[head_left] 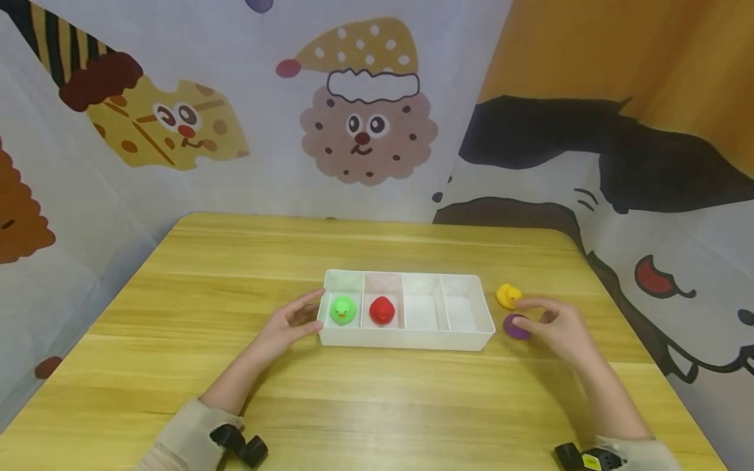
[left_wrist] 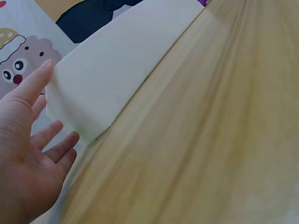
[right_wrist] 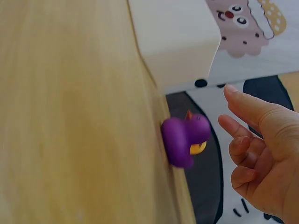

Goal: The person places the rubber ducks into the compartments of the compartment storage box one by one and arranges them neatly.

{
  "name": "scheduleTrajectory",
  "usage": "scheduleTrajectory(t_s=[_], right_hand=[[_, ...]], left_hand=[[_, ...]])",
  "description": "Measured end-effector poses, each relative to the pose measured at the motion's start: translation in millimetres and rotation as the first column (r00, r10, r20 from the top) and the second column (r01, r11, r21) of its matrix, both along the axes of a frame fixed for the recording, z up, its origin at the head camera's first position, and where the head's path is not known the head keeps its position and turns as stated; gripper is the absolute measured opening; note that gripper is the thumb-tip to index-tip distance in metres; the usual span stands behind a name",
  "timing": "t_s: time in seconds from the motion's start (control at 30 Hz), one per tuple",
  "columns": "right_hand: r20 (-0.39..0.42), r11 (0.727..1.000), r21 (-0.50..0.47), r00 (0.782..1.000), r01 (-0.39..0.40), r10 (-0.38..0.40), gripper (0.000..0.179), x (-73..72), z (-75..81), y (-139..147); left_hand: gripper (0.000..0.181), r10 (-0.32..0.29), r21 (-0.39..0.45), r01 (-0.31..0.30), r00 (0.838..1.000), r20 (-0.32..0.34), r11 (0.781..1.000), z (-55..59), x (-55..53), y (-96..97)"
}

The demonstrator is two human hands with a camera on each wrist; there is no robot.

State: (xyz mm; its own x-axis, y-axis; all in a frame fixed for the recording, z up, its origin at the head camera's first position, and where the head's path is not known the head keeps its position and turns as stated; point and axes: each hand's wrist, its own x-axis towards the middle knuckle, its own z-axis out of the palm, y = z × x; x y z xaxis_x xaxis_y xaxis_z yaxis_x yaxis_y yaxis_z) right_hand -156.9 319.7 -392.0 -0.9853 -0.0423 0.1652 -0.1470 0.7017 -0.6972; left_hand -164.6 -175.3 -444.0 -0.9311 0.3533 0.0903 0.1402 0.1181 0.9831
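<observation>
A white tray (head_left: pixel 406 337) with a row of compartments lies on the table. Its leftmost compartment holds a green toy duck (head_left: pixel 343 310), and the one beside it a red toy duck (head_left: pixel 382 311). My left hand (head_left: pixel 287 327) is at the tray's left end, thumb and fingertips at its wall, fingers loosely extended. To the tray's right stand a yellow toy duck (head_left: pixel 508 296) and, nearer me, a purple toy duck (right_wrist: pixel 180 140). My right hand (head_left: pixel 559 327) hovers over these two, thumb and fingers apart. In the right wrist view a gap separates it from the purple duck.
The wooden table (head_left: pixel 377 405) runs up to a patterned cloth (head_left: pixel 265 190) at the back. More cloth hangs along both sides. Each wrist wears a black camera mount (head_left: pixel 238 445). The two right-hand compartments of the tray hold no duck.
</observation>
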Motion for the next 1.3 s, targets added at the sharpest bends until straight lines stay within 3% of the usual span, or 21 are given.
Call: scheduleTrajectory(t_s=[0.27,0.53,0.83,1.3], right_hand=[[0.034,0.999,0.023,0.999,0.025,-0.026,0.043,-0.3,-12.2,15],[0.106,0.999,-0.032,0.994,0.017,-0.013,0.046,-4.2,-20.9,21],[0.158,0.999,-0.035,0.987,0.026,-0.020,0.049,-5.3,-22.6,21],[0.107,0.999,-0.020,0.994,0.037,-0.035,0.045,1.8,-18.5,21]], left_hand=[[0.064,-0.007,0.012,0.007,1.000,0.004,1.000,0.5,0.0,0.0],[0.063,-0.002,0.009,0.002,1.000,0.004,1.000,2.0,0.8,0.6],[0.064,0.000,0.012,0.000,1.000,0.007,1.000,1.4,0.7,0.4],[0.064,0.004,0.004,-0.005,1.000,0.013,1.000,0.0,0.5,0.4]])
